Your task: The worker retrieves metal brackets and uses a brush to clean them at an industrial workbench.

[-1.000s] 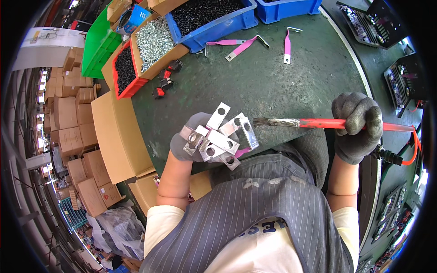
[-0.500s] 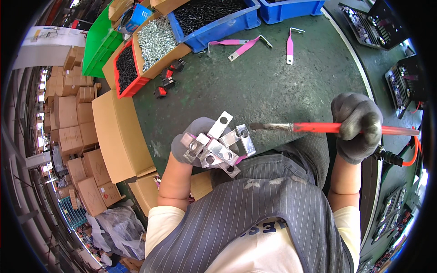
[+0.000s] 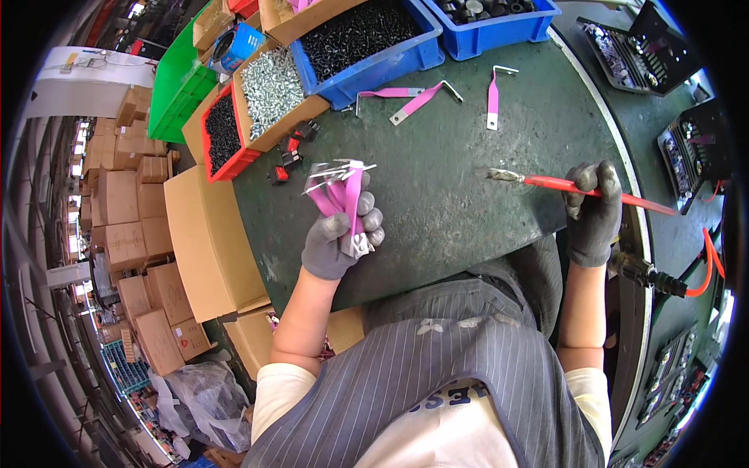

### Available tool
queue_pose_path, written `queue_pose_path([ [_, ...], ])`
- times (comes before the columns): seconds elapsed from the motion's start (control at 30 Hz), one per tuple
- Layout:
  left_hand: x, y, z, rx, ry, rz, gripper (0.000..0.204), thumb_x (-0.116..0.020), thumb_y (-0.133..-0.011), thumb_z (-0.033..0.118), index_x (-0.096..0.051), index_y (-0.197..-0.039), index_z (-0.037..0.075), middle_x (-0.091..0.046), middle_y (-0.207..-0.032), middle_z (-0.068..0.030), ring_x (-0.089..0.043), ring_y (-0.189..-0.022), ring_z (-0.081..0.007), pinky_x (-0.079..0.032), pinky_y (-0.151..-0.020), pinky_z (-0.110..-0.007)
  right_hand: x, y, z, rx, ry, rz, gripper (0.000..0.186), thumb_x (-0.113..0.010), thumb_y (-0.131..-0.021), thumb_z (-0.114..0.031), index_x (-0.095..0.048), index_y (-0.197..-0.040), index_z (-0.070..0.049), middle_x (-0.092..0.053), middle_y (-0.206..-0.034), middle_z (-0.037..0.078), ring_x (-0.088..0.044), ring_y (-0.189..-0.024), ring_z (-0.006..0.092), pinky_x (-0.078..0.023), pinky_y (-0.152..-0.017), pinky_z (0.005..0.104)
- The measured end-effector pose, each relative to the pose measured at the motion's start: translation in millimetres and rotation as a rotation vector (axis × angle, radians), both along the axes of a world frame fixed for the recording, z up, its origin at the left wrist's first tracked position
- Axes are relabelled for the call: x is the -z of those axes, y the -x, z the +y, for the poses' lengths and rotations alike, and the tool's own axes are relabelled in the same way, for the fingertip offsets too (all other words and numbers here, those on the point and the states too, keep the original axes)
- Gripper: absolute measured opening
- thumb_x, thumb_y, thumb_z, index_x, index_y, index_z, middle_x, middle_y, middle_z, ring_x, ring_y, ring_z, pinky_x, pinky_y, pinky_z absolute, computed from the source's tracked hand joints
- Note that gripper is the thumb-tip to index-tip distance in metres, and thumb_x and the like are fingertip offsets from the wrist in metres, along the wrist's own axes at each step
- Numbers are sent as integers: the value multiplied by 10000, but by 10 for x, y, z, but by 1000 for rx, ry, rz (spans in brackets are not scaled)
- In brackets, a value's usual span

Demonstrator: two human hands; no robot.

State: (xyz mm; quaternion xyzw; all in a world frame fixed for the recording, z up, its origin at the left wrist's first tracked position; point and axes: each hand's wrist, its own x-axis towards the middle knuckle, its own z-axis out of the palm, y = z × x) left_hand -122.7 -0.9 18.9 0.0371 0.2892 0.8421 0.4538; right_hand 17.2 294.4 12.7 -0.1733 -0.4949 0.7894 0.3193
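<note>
My gloved left hand [image 3: 331, 246] is closed round a bunch of bent metal strips with pink sleeves [image 3: 353, 195], held over the table's near left. Their bare silver ends stick out above and below the fingers. In my gloved right hand [image 3: 594, 207], at the right, is a paintbrush [image 3: 550, 182] with a red handle. Its worn bristles point left toward the strips, well apart from them. Farther back on the green table [image 3: 437, 195] lie three more such pink strips, one [image 3: 493, 105] by itself on the right.
Blue bins [image 3: 374, 66] of black parts, a carton of silver screws [image 3: 271, 92] and a red bin [image 3: 226, 136] line the back left. Black-and-red pieces [image 3: 290, 152] lie before them. A power tool [image 3: 647, 273] with an orange hose is at my right; black fixtures [image 3: 690, 152] stand beyond.
My left hand has turned the bunch, so its pink lengths now show instead of the flat silver ends. My right hand has moved slightly left, with the brush tilting and its tip rising.
</note>
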Motion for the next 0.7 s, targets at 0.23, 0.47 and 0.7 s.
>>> queue_pose_path([
  [0.23,46,302,174,148,328,422,482,-649,-671,59,-488,-1125,29,-576,-790,-39,-581,-711,-154,-488,-603,-281,282,-28,130,47,225,-30,351,-396,-918,-328,-501,-727,-53,-410,-519,41,-308,-414,98,-248,-405,236],
  [0.47,-51,978,1054,-186,1034,1607,342,-687,-678,209,-607,-978,66,-625,-887,-166,-612,-816,-309,-480,-721,-353,298,-3,128,4,208,-9,361,-382,-915,-319,-499,-720,-39,-409,-504,41,-320,-418,96,-263,-416,235],
  [0.7,-125,1051,1295,162,1405,1634,385,-688,-677,341,-607,-957,89,-628,-862,-172,-595,-820,-341,-462,-719,-414,319,-9,135,-28,223,2,358,-395,-907,-330,-505,-724,-42,-411,-505,37,-313,-416,94,-258,-415,239],
])
